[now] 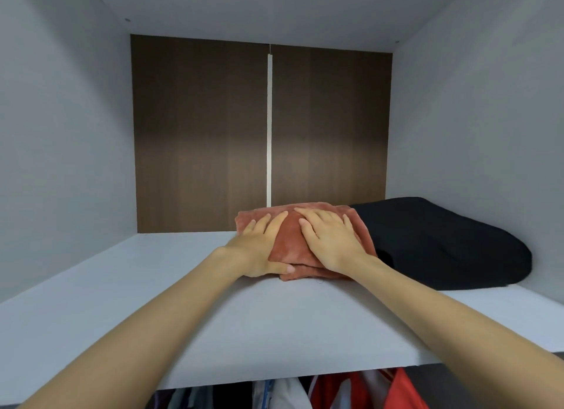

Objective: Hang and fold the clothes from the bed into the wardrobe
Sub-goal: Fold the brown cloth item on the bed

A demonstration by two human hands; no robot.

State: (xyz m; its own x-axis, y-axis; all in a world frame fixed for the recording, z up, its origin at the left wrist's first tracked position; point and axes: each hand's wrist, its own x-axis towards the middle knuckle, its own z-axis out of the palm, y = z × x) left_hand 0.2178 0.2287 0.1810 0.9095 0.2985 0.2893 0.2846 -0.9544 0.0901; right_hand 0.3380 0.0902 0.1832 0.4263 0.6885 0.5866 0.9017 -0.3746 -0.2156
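Folded rust garment (300,247) sits on the white wardrobe shelf (213,317), mid-depth, right of centre. We have both hands flat on top of it: left hand (259,245) with fingers straight and thumb along the front edge, right hand (331,241) spread, palm down. Black folded garment (442,244) touches its right side. Hanging clothes (351,389) show below the shelf.

Two dark brown wood-grain panels (198,134) form the far wall, split by a pale vertical strip (269,128). A black fabric bundle (442,244) lies far right on the grey shelf (122,286), against the right wall. Below the shelf's near edge, the tops of hanging garments (287,393) show, some red (403,390). A small round fitting (127,20) dots the ceiling's left side.
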